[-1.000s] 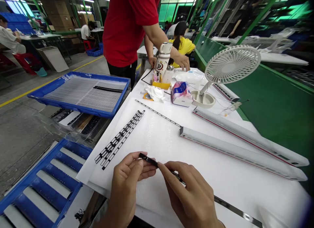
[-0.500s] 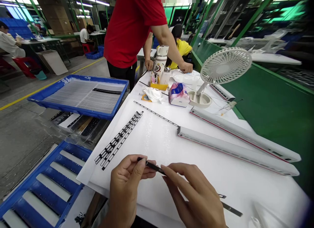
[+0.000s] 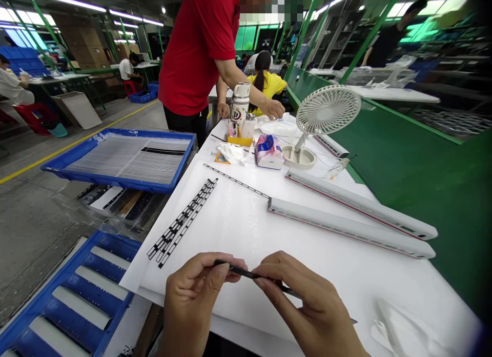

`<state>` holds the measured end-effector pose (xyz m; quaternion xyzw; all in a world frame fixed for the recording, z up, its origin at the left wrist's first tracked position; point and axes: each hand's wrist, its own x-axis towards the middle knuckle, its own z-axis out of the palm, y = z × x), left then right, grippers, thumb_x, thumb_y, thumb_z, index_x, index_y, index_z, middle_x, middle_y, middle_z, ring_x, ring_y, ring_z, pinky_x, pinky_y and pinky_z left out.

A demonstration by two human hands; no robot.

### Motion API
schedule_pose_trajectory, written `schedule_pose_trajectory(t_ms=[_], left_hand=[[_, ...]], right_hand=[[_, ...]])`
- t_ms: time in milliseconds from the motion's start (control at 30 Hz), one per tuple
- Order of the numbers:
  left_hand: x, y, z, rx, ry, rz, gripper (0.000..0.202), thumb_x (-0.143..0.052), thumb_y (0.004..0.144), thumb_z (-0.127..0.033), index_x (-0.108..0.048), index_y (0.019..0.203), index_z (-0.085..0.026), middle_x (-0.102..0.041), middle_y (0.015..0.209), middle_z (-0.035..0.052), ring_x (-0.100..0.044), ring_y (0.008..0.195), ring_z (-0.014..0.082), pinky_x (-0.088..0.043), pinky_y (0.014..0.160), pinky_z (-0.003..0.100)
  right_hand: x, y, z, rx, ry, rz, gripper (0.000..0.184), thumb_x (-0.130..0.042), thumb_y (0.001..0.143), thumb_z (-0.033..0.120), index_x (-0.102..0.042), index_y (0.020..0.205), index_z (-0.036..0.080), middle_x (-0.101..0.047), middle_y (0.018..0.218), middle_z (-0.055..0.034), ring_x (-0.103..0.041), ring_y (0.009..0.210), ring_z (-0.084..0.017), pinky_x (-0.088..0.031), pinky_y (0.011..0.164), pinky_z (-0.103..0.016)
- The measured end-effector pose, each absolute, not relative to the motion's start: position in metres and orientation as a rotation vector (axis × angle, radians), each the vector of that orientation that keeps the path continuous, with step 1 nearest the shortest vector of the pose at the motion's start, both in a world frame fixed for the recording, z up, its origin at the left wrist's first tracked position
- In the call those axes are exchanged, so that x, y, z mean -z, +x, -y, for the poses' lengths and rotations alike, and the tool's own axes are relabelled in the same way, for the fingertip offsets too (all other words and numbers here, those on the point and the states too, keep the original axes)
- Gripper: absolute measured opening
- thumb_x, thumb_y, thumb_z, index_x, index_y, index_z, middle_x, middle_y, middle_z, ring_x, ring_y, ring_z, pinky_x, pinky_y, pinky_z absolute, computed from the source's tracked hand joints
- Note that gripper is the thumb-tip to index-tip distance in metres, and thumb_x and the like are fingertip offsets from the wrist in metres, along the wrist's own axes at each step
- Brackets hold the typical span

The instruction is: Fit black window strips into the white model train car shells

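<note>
Black strip (image 3: 240,269) held between both hands, over the white sheet (image 3: 346,290). Left hand (image 3: 194,300) pinched its left end between thumb and fingers; right hand (image 3: 307,305) closed on it further along (narrow grip, fingers over the strip). Long axis ran left to right, sloping slightly downward, tip pointing right beyond the right hand.

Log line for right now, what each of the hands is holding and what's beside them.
left hand: pinches thin black strip | right hand: pinches thin black strip | nearby: black strip bundle, white sheet
</note>
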<state>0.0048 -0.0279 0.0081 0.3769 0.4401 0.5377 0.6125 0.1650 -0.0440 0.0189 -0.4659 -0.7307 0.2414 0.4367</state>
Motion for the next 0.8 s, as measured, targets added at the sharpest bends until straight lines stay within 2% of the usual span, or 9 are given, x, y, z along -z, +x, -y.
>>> schedule_pose_trajectory(t_ms=[600,800], left_hand=[[-0.015,0.006,0.038,-1.240,0.912,-0.982,0.018,-0.065,0.076,-0.033,-0.074,0.078,-0.018,-0.074,0.080,0.0090,-0.068,0.079,0.0249,-0.057,0.071,0.034],[-0.020,0.008,0.040,-1.251,0.903,-0.975,0.019,-0.066,0.075,-0.035,-0.074,0.076,-0.018,-0.073,0.077,0.0085,-0.068,0.076,0.0232,-0.056,0.070,0.031]], right_hand=[[-0.026,0.170,0.055,-0.436,-1.126,1.873,0.016,-0.052,0.084,0.007,-0.062,0.089,0.018,-0.060,0.074,-0.0028,-0.058,0.064,-0.012,-0.048,0.055,-0.021],[-0.030,0.170,0.057,-0.399,-1.129,1.882,0.015,-0.053,0.083,0.006,-0.061,0.088,0.017,-0.059,0.073,-0.0023,-0.056,0.064,-0.010,-0.047,0.056,-0.021]])
